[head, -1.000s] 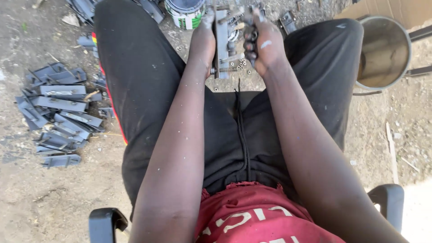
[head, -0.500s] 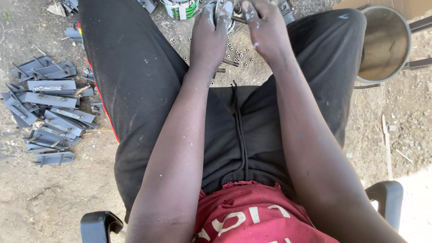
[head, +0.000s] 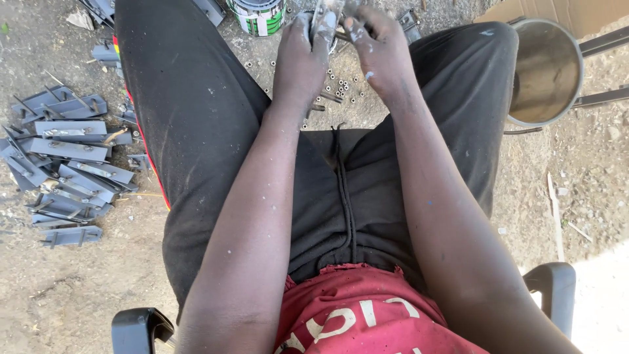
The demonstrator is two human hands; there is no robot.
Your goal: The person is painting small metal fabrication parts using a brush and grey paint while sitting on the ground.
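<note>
Holding the grey metal piece (head: 324, 23) upright between our knees, we grip it with left hand (head: 303, 59) and right hand (head: 379, 49), both equally near.

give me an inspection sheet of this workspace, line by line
surface: bare dirt ground, dusty, with small stones
job's things: flat grey metal piece held between both hands, its top cut off by the frame; small nuts scattered on the dirt between the knees
clutter: pile of grey metal strips left of the leg; green and white tin; round metal bowl at right; cardboard
grippers: left hand and right hand both closed in a grip on the metal piece
cables: nothing seen
surroundings: black chair arms, outdoor sunlight, no one else seen
</note>
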